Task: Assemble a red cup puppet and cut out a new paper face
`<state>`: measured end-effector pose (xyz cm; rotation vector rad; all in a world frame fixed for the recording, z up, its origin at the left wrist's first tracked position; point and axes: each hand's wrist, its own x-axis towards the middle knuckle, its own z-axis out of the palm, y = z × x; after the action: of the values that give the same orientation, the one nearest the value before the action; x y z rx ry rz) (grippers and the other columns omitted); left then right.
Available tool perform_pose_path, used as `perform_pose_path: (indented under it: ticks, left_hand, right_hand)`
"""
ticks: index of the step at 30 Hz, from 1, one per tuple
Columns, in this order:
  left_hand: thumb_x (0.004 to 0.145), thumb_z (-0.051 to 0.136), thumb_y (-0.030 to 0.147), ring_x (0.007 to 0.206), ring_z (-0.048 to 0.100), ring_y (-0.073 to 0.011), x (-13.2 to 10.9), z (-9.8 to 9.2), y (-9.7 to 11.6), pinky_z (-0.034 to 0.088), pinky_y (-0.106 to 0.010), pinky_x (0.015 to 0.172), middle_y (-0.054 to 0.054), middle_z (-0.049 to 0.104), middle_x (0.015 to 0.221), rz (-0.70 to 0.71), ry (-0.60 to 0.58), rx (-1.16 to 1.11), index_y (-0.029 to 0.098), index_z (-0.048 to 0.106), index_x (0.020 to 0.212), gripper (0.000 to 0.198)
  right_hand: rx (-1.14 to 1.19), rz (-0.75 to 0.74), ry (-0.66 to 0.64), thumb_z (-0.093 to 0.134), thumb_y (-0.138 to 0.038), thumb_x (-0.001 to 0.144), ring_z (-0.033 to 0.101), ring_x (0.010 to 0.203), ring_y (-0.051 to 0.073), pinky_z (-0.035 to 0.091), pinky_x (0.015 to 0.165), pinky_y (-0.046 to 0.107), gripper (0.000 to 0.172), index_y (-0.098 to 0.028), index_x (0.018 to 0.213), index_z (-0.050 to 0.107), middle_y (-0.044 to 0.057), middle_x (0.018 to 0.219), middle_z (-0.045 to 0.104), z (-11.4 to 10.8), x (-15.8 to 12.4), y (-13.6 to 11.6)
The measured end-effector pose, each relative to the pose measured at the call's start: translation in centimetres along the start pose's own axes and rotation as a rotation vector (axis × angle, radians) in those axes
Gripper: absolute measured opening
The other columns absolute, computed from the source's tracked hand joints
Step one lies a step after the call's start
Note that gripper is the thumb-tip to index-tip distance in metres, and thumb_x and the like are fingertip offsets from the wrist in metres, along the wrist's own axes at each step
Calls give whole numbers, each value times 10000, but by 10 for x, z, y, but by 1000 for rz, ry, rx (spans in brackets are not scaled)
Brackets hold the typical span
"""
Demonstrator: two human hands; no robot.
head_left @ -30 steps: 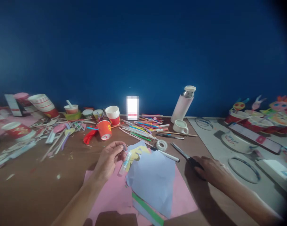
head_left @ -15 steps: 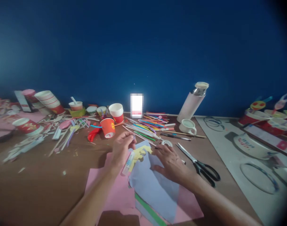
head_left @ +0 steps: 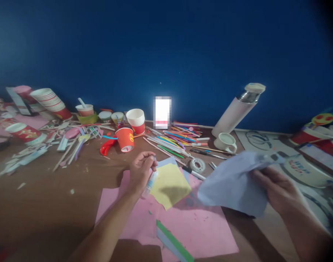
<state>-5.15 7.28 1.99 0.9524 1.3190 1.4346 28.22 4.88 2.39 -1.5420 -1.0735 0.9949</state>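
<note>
My left hand (head_left: 141,171) is closed in a pinch over the pink paper, a small bluish tip showing between thumb and finger. A clear glue tube (head_left: 149,186) with a blue label slants just below these fingers; whether the tip belongs to it I cannot tell. Beside it lies a yellow paper sheet (head_left: 169,183), with part of a blue sheet showing behind. My right hand (head_left: 278,191) grips a pale blue paper sheet (head_left: 234,185), lifted and curved, at its right side. Under these spread pink sheets (head_left: 204,229) with a green-and-grey strip (head_left: 173,242) on top.
A tape roll (head_left: 197,165) lies behind the papers, near several coloured sticks (head_left: 177,140). At the back right stand a white mug (head_left: 225,143) and a thermos (head_left: 239,109). Paper cups (head_left: 136,122) and craft scraps (head_left: 73,145) cover the left. The lifted sheet hides most of the scissors.
My right hand has lifted the blue sheet off the papers and carried it right, uncovering the yellow sheet. My left hand stays nearly in place. The view has shifted slightly.
</note>
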Motion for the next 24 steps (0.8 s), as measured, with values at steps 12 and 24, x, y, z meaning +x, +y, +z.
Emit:
perform_pose_path:
  ticks: [12,24]
  left_hand:
    - [682,543,148,484,518,-71,-12,10,6,400,-189,500,1,623,626,-119,-251,4,145,555,689,14]
    - [685,558,259,370,299,-46,-43,37,-14,149,-175,357,48,443,514,-698,-756,71,168,563,704,92]
  right_hand:
    - [43,132,24,639,-376,736,551,393,143,411,330,208,261,-192,921,637,-17,529,630,9,8,12]
    - [132,165,48,638,-360,727,547,366,117,418,337,178,282,-181,943,649,-25,499,635,3,9,9]
